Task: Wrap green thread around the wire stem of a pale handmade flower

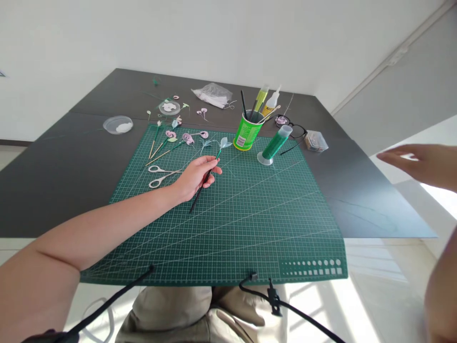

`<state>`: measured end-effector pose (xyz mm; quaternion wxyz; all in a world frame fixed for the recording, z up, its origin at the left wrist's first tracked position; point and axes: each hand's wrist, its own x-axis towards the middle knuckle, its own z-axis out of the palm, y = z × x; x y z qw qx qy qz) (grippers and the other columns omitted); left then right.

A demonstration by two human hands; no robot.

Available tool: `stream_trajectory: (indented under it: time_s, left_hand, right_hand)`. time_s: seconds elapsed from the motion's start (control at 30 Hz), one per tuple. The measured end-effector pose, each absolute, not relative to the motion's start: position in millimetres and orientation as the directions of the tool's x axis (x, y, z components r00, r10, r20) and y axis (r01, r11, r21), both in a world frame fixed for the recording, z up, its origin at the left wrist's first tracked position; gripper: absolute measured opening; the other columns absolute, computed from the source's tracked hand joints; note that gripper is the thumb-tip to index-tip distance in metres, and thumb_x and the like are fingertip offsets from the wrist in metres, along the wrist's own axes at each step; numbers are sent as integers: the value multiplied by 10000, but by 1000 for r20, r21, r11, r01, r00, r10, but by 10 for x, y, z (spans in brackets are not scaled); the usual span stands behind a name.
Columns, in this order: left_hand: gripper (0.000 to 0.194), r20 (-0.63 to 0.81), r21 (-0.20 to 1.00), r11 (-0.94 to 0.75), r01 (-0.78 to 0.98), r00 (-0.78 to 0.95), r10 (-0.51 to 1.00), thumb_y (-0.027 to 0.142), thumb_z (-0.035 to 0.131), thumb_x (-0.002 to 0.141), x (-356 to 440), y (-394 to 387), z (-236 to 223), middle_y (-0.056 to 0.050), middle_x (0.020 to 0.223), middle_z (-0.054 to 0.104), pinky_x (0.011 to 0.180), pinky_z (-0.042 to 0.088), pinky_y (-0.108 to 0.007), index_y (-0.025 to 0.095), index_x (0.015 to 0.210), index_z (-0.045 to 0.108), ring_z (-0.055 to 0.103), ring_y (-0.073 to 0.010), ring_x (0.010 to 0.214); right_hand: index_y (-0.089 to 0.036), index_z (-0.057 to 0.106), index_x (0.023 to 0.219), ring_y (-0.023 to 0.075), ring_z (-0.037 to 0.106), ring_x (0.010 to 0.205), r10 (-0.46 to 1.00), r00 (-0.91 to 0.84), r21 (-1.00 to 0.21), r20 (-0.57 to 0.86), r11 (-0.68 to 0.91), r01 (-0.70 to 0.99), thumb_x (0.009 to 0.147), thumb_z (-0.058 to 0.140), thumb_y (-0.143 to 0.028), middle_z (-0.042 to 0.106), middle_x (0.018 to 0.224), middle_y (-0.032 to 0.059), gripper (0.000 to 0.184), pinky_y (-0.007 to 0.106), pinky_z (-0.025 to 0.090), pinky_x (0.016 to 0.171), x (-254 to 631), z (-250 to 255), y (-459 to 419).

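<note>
My left hand (197, 175) is closed around a dark stick (196, 200). At its upper end is a green-wrapped part topped by a pale blue petal flower (224, 142). The stick slants over the green cutting mat (257, 224), its lower end pointing toward me. Out past the right side of the table, my right hand (416, 159) hangs in the air with fingers stretched out and nothing visible in them. White-handled scissors (157, 182) lie beside my left wrist. Beyond them are several sticks bearing lilac, white and blue petals (170, 135).
A green can (247, 133) with brushes stands near a green thread spool (274, 145), glasses (298, 130), a glue bottle (272, 102) and a clear box (316, 141). Clear dishes (118, 125) and a plastic bag (214, 94) sit farther back. Black cables (303, 314) cross the front.
</note>
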<state>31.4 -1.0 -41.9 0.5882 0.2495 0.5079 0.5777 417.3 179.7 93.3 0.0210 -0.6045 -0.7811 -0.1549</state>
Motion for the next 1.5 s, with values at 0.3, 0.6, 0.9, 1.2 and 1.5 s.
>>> stream_trajectory:
  time_s: [0.3, 0.6, 0.9, 1.2, 1.5]
  left_hand:
    - [122, -312, 888, 234, -397, -144, 939, 117, 530, 1088, 339, -30, -378, 16, 703, 691, 347, 287, -155, 147, 977, 569, 473, -29, 366]
    - [30, -281, 917, 231, -324, -115, 953, 172, 548, 1082, 362, -36, -436, 16, 724, 706, 353, 290, -172, 167, 1052, 553, 497, -42, 378]
    - [10, -219, 957, 194, -215, -101, 970, 182, 541, 1072, 370, -76, -463, 42, 700, 691, 344, 295, -172, 175, 1064, 538, 508, -53, 384]
    - [25, -228, 961, 245, 126, -131, 965, 193, 565, 1050, 321, -62, -430, 25, 724, 730, 379, 282, -180, 188, 1049, 540, 416, -48, 394]
    - [62, -321, 926, 255, 278, 226, 920, 277, 640, 965, 347, -140, -485, -28, 851, 835, 437, 429, -211, 216, 973, 628, 492, -77, 396]
  right_hand:
    - [-199, 766, 821, 194, 672, 746, 685, -699, -511, 206, 685, 520, 956, 679, -331, 755, 781, 54, 208, 346, 460, 721, 2272, 240, 1384]
    - [-213, 675, 847, 163, 633, 836, 865, -460, -969, 202, 245, 35, 985, 566, -352, 644, 813, 20, 224, 365, 565, 895, 1913, -766, 1265]
    - [-200, 638, 1091, 143, 719, 741, 576, -783, -932, -234, -362, 13, 1052, 535, -435, 727, 1040, 45, 260, 288, 594, 663, 1986, -509, 901]
    - [-183, 690, 873, 60, 284, 454, 573, -787, -748, 229, 621, 234, 1049, 569, -253, 376, 502, -87, 225, 252, 240, 477, 2139, -372, 705]
    - [-251, 852, 869, 113, 367, 536, 626, -630, -734, 460, 667, 126, 1006, 702, -344, 539, 571, -15, 223, 306, 311, 521, 2192, -254, 860]
